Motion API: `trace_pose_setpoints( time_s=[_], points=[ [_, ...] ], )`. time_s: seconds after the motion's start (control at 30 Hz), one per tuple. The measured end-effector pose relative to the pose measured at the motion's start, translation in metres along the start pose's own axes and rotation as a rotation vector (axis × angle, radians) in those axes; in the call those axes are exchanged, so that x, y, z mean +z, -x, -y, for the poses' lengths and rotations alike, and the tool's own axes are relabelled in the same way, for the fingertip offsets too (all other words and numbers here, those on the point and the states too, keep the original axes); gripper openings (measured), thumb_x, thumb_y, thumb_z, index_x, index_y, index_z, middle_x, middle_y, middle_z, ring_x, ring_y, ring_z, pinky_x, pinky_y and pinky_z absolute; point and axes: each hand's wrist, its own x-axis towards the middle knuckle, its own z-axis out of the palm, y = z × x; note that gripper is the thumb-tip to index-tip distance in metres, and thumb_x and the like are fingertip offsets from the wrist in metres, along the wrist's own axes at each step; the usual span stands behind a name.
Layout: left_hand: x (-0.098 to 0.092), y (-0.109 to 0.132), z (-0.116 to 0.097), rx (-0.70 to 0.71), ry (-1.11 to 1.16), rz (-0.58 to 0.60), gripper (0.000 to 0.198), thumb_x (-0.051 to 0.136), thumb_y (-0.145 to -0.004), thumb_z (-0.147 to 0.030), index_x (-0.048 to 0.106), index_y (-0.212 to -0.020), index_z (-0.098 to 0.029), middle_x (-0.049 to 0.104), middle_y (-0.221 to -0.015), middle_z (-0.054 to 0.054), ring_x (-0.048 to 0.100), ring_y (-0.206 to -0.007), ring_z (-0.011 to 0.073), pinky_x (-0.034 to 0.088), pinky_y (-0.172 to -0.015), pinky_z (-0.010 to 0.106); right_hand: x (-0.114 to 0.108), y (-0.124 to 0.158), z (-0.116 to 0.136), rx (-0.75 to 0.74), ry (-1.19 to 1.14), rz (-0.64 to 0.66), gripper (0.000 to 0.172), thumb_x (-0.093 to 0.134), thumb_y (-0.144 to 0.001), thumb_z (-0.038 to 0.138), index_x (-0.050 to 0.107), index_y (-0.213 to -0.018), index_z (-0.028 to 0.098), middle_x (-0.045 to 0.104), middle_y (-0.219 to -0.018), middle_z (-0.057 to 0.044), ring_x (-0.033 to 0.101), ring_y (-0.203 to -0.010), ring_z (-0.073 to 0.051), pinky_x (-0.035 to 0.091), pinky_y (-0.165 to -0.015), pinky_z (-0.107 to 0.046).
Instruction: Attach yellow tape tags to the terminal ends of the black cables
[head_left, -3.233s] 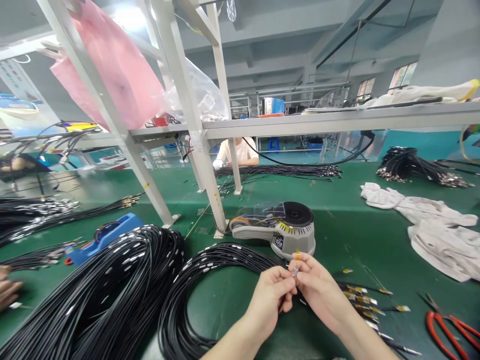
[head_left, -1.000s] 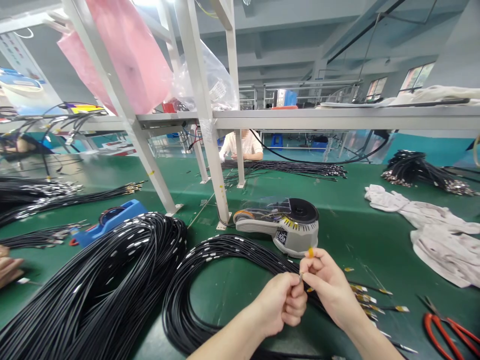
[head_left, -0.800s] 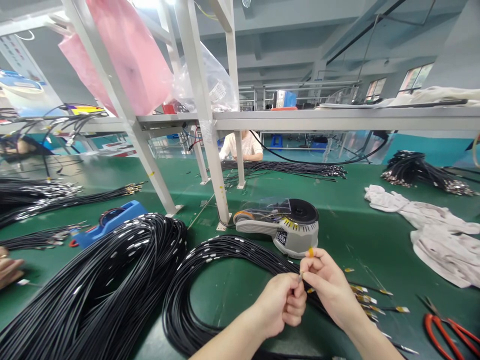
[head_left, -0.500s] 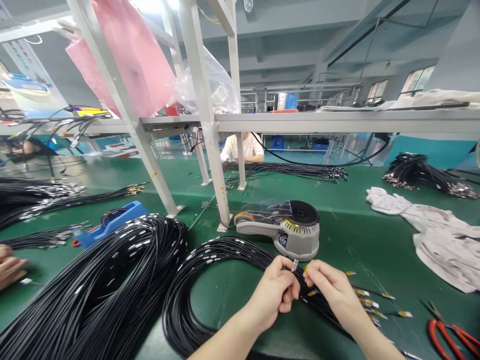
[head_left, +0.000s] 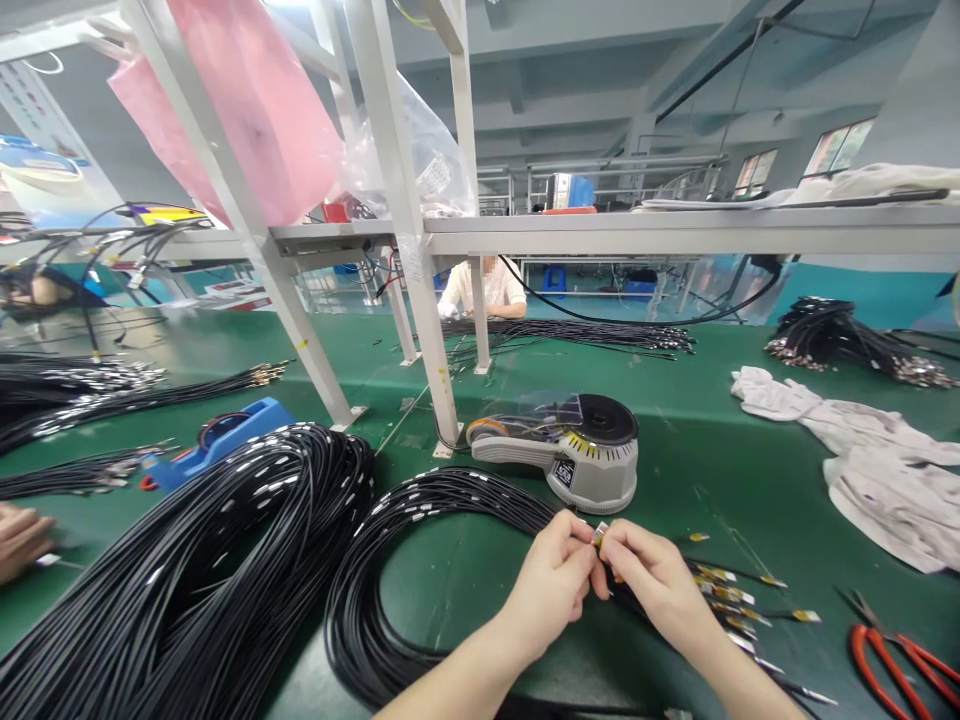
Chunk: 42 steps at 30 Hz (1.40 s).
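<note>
My left hand [head_left: 551, 578] is closed in a pinch on a cable end whose small silvery connector [head_left: 601, 531] sticks up between the hands. Against that connector, the fingertips of my right hand [head_left: 654, 572] press a small piece of yellow tape, mostly hidden by the fingers. Both hands are over a looped bundle of black cables [head_left: 442, 490] with white labels. To the right lie several cable ends [head_left: 731, 594] wrapped in yellow tape. Just behind my hands stands a grey tape dispenser [head_left: 596, 475] with a black round top.
A larger black cable coil [head_left: 247, 560] lies left, beside a blue tape holder [head_left: 217, 445]. Red-handled scissors [head_left: 885, 650] and white gloves [head_left: 885, 470] are on the right. Shelf posts [head_left: 416, 250] rise from the green table. Another person's hand [head_left: 22, 540] shows at far left.
My right hand has moved left, bringing the yellow tape from apart to against the connector. The left hand keeps its pinch on the cable end. The view has shifted slightly.
</note>
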Motion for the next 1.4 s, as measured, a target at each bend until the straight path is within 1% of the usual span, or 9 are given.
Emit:
trace_pose_setpoints(
  time_s=[0.23,0.47,0.73,0.8,0.9,1.07,1.17,1.3,1.4],
  points=[
    [-0.001,0.0,0.005,0.071,-0.091,-0.011,0.007,0.045,-0.078,-0.024,0.041,-0.079,-0.018,0.049,-0.047,-0.006,0.026,-0.033,0.0037,0.017,-0.031,0.016,0.001,0.0,-0.002,-0.061,0.115,-0.075,0.032,0.046,-0.085,0.031,0.051,-0.055,0.02,0.054,-0.058,-0.001,0.051,-0.062,-0.018,0.038,-0.059,-0.028],
    [0.0,0.001,0.004,0.083,-0.105,-0.028,0.005,0.046,-0.079,-0.023,0.044,-0.079,-0.018,0.049,-0.048,-0.006,0.029,-0.036,0.0041,0.023,-0.039,0.017,0.002,0.002,0.002,-0.076,0.124,-0.085,0.034,0.047,-0.085,0.03,0.051,-0.053,0.02,0.053,-0.054,-0.001,0.05,-0.06,-0.018,0.038,-0.061,-0.028],
    [0.001,0.003,0.0,0.072,-0.113,-0.025,0.011,0.049,-0.078,-0.028,0.045,-0.077,-0.018,0.052,-0.051,-0.005,0.03,-0.033,0.0033,0.021,-0.034,0.017,0.003,0.001,0.003,-0.065,0.128,-0.103,0.035,0.047,-0.084,0.033,0.05,-0.052,0.021,0.052,-0.055,-0.001,0.048,-0.06,-0.018,0.037,-0.06,-0.029],
    [0.0,0.003,-0.002,0.061,-0.095,-0.036,0.018,0.054,-0.076,-0.033,0.044,-0.073,-0.018,0.048,-0.049,-0.006,0.028,-0.032,0.0028,0.018,-0.032,0.016,0.003,0.001,0.004,-0.075,0.12,-0.097,0.032,0.047,-0.084,0.032,0.051,-0.054,0.021,0.053,-0.056,-0.002,0.048,-0.06,-0.019,0.037,-0.059,-0.029],
    [-0.001,0.003,-0.004,0.055,-0.023,-0.071,0.029,0.06,-0.072,-0.041,0.043,-0.066,-0.018,0.034,-0.043,-0.01,0.023,-0.032,0.002,0.014,-0.03,0.016,0.005,0.002,0.007,-0.076,0.081,-0.096,0.026,0.049,-0.083,0.033,0.055,-0.06,0.021,0.055,-0.06,-0.003,0.049,-0.062,-0.019,0.038,-0.058,-0.029],
    [0.002,0.004,0.001,0.08,0.148,-0.156,0.032,0.059,-0.072,-0.044,0.041,-0.065,-0.018,0.031,-0.046,-0.011,0.017,-0.033,0.001,0.01,-0.03,0.015,0.007,0.001,0.006,-0.018,0.033,-0.075,0.028,0.05,-0.082,0.034,0.057,-0.059,0.02,0.053,-0.054,0.0,0.047,-0.052,-0.015,0.036,-0.051,-0.025],
    [0.002,0.004,0.001,0.108,0.188,-0.175,0.031,0.058,-0.075,-0.042,0.04,-0.065,-0.018,0.031,-0.046,-0.01,0.016,-0.034,0.0011,0.009,-0.03,0.016,0.005,-0.002,-0.005,0.09,-0.009,-0.071,0.029,0.05,-0.082,0.036,0.059,-0.06,0.018,0.048,-0.048,0.002,0.043,-0.046,-0.013,0.033,-0.047,-0.024],
    [-0.001,0.006,-0.005,0.115,0.166,-0.142,0.029,0.053,-0.078,-0.041,0.039,-0.067,-0.018,0.032,-0.045,-0.01,0.019,-0.034,0.0016,0.011,-0.032,0.015,-0.002,-0.006,-0.018,0.27,-0.107,-0.099,0.028,0.053,-0.08,0.039,0.061,-0.065,0.016,0.044,-0.048,0.004,0.039,-0.046,-0.012,0.031,-0.046,-0.024],
    [0.0,0.004,-0.006,0.09,0.12,-0.102,0.025,0.058,-0.075,-0.037,0.042,-0.071,-0.018,0.037,-0.051,-0.009,0.026,-0.037,0.0021,0.019,-0.033,0.015,-0.003,-0.005,-0.014,0.244,-0.211,-0.083,0.027,0.052,-0.08,0.041,0.063,-0.074,0.016,0.045,-0.052,0.003,0.042,-0.051,-0.013,0.034,-0.051,-0.025]
  ],
)
